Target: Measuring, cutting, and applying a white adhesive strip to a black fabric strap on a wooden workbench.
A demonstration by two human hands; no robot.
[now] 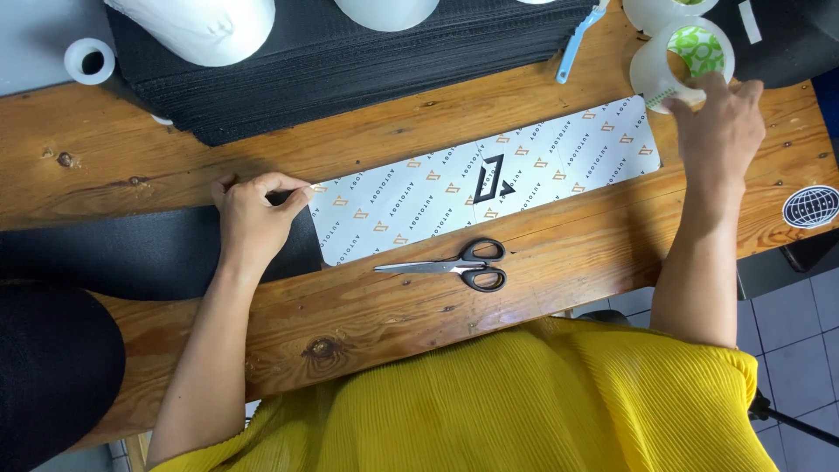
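Left hand [253, 210]: fingertips pinched on the left end of a long silver printed sheet [489, 188] lying flat on the wooden table [367, 306]. Right hand [721, 131]: gripped a clear tape roll [677, 57] at the sheet's right end. Black-handled scissors [454, 265] lay closed just below the sheet.

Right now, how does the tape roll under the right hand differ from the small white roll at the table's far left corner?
The clear tape roll is larger, see-through with a green-patterned core, and touched by the right hand. The small white roll is opaque, lies alone on the grey surface, and no hand is near it. The clear one lies on the wooden table. Both are round with open centres.
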